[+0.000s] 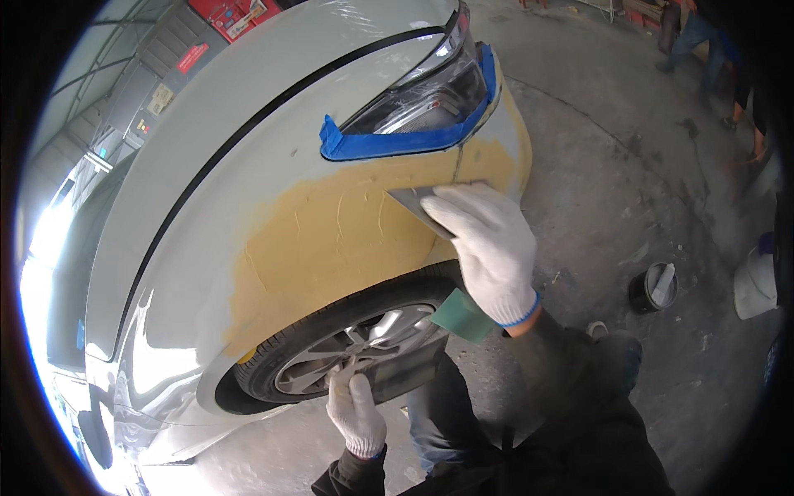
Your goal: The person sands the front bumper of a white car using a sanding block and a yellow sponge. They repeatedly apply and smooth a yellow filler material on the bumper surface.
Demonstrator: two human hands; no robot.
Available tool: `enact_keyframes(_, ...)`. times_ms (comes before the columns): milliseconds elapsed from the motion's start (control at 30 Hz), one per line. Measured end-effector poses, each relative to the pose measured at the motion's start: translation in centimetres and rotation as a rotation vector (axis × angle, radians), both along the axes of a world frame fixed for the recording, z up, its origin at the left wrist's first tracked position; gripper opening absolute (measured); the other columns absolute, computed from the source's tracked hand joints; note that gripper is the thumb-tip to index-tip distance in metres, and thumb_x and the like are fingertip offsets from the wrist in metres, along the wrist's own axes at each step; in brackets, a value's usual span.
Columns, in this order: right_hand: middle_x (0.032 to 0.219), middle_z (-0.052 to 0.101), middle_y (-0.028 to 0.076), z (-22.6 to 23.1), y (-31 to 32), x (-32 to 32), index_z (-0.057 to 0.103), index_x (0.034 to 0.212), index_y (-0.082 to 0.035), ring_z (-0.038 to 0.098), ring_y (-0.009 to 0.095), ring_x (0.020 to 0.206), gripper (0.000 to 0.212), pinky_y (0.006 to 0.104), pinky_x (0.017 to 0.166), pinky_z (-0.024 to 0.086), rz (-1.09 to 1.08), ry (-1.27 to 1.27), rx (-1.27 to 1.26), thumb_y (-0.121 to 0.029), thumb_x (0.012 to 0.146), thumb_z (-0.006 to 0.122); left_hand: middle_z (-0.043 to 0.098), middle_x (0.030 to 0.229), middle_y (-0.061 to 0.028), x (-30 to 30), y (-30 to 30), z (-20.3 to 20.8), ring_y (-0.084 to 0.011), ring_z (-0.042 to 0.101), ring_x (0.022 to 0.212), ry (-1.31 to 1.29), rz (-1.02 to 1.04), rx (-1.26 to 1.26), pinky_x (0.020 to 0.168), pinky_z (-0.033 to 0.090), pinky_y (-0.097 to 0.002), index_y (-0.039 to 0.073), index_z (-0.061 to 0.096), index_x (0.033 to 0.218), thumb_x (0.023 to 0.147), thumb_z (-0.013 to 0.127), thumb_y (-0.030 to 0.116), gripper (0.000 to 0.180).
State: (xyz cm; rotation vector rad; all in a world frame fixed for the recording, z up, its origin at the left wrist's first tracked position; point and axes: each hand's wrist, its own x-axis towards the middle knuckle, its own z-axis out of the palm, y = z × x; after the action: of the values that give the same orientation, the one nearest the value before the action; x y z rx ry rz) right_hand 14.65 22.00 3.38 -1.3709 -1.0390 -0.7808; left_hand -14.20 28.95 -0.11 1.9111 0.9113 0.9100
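My right hand [484, 240], in a white knit glove, is closed on a grey flat filler spreader [418, 208]. The blade rests against tan body filler [331, 223] spread over the car's fender and bumper corner, above the wheel arch. Thin ridges run through the filler. Lower down, my gloved left hand [357, 413] grips a dark flat mixing board [405, 372] in front of the wheel [356, 351]. A green flat sheet [463, 317] shows between the board and my right wrist; what holds it is hidden.
Blue masking tape [397, 145] borders the headlight [430, 103]. On the concrete floor to the right stand a dark open can [653, 289] with a pale tool in it and a white bucket [754, 285]. Another person [699, 45] is at the far right.
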Motion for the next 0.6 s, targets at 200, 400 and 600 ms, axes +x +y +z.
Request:
enact_keyframes(200, 0.113, 0.075, 0.01, -3.3, 2.9, -1.9, 0.078, 0.116, -0.012, 0.071, 0.032, 0.103, 0.039, 0.0447, 0.092, 0.057, -0.034, -0.055, -0.052, -0.003, 0.078, 0.072, 0.071, 0.113, -0.0171, -1.8, -0.2, -0.2, -0.0259, 0.062, 0.118, -0.085, 0.037, -0.081, 0.111, 0.042, -0.0395, -0.009, 0.068, 0.114, 0.109, 0.054, 0.026, 0.037)
enact_keyframes(400, 0.113, 0.075, 0.012, -1.3, 3.6, 1.1, 0.077, 0.115, -0.007, 0.07, 0.035, 0.1, 0.036, 0.046, 0.091, 0.057, 0.011, -0.068, 0.017, 0.002, 0.081, 0.069, 0.068, 0.098, -0.0082, -2.0, 0.2, -0.5, -0.0103, 0.061, 0.084, -0.135, 0.019, -0.088, 0.079, 0.051, -0.0255, -0.004, 0.061, 0.11, 0.11, 0.058, 0.035, 0.039)
enact_keyframes(600, 0.114, 0.075, 0.01, -2.4, 3.4, -1.7, 0.078, 0.116, -0.01, 0.07, 0.031, 0.108, 0.043, 0.0464, 0.095, 0.056, 0.071, 0.01, -0.006, -0.001, 0.074, 0.074, 0.068, 0.097, -0.0085, -2.0, 0.3, -0.5, -0.0122, 0.063, 0.083, -0.189, 0.074, -0.097, 0.078, 0.052, -0.0261, -0.004, 0.06, 0.11, 0.11, 0.057, 0.037, 0.041)
